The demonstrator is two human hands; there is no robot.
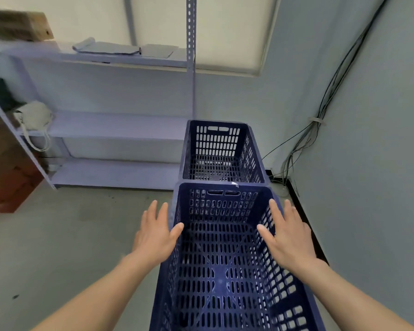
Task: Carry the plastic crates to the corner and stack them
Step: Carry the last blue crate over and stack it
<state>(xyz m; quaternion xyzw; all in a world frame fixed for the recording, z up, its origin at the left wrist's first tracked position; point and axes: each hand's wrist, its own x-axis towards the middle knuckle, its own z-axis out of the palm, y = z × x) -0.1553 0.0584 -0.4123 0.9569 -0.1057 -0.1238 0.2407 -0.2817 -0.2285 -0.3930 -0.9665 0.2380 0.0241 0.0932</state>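
Two dark blue perforated plastic crates stand in line toward the room's corner. The near crate (220,263) fills the lower middle of the view; the far crate (221,151) stands just beyond it, close to the wall. My left hand (157,231) lies flat against the near crate's left rim, fingers straight, thumb over the edge. My right hand (288,231) lies over the right rim in the same way, fingers straight. Neither hand curls round anything.
A white metal shelf rack (120,130) runs along the back wall at left, holding a cloth bag (34,118) and flat items. Loose cables (304,144) hang down the right wall into the corner. Grey concrete floor (65,235) spreads to the left.
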